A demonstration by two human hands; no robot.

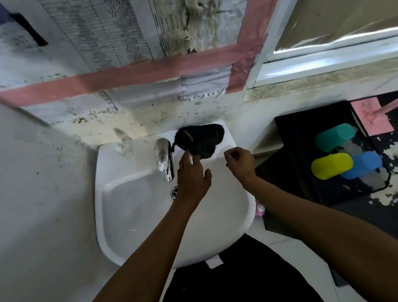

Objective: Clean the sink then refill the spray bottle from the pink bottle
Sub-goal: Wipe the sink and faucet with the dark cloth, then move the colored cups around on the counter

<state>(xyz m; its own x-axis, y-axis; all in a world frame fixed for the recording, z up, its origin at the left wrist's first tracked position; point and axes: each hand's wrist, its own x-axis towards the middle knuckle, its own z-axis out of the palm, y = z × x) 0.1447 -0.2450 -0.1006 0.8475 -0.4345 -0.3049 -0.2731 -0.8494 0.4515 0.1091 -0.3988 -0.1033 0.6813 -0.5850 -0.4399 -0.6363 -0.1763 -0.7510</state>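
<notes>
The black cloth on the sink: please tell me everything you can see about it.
The black cloth is a dark, soft-looking fabric, crumpled into a loose heap, with a faint tan mark on its left part. It lies on the back ledge of the white sink, just right of the chrome tap. The left hand reaches it, and its fingers touch the cloth's lower edge.

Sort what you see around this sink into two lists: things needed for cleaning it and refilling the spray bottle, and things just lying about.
For the job: sink, tap, black cloth touched by the left hand, pink bottle beside the sink.

Lying about: green cup, yellow cup, blue cup, black tray, pink paper.
</notes>
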